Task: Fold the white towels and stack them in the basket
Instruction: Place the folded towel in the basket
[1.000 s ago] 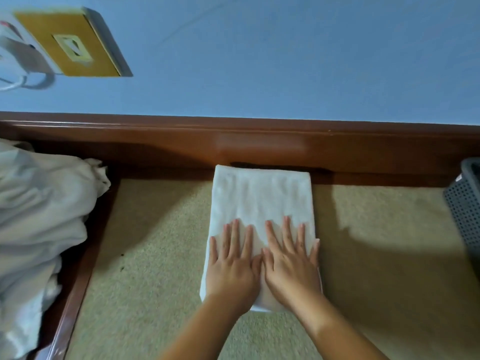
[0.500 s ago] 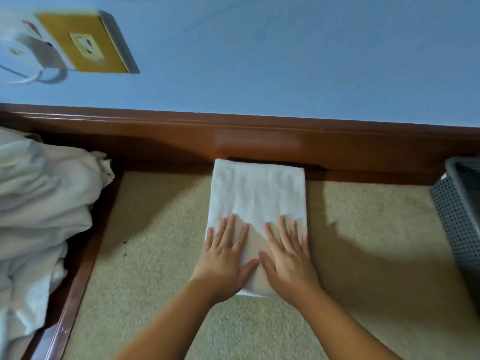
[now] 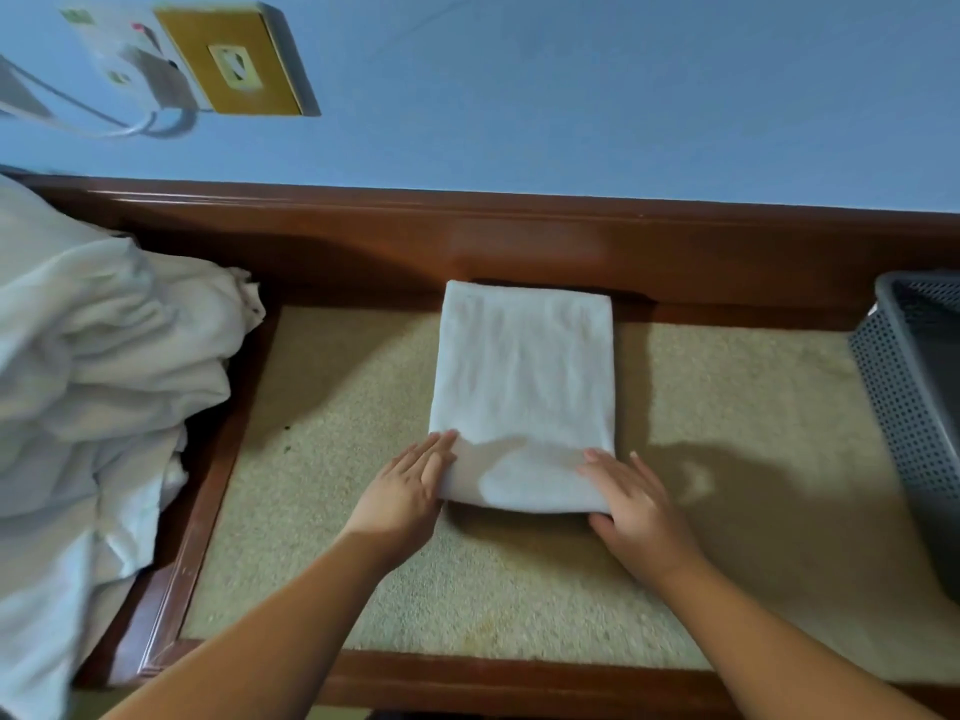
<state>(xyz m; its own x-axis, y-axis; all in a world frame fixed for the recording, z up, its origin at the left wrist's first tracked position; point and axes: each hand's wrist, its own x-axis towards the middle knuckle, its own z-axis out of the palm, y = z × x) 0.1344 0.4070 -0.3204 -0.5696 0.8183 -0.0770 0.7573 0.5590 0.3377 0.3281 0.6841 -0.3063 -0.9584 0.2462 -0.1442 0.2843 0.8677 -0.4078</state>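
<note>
A folded white towel lies lengthwise on the beige table inlay, its far end against the wooden rim. My left hand holds its near left corner, fingers lying along the left edge. My right hand holds the near right corner, with the fingers on top and the thumb at the underside. A dark shadow shows under the near edge, which sits slightly off the surface. The grey perforated basket stands at the right edge, partly cut off; its inside is hidden.
A heap of unfolded white towels covers the left side of the table. A raised brown wooden rim frames the inlay. Behind it is a blue wall with a brass outlet plate and a plugged-in cable.
Both hands slid back from pressing flat on the middle of the towel and moved apart to its near corners. The near edge has risen a little.
</note>
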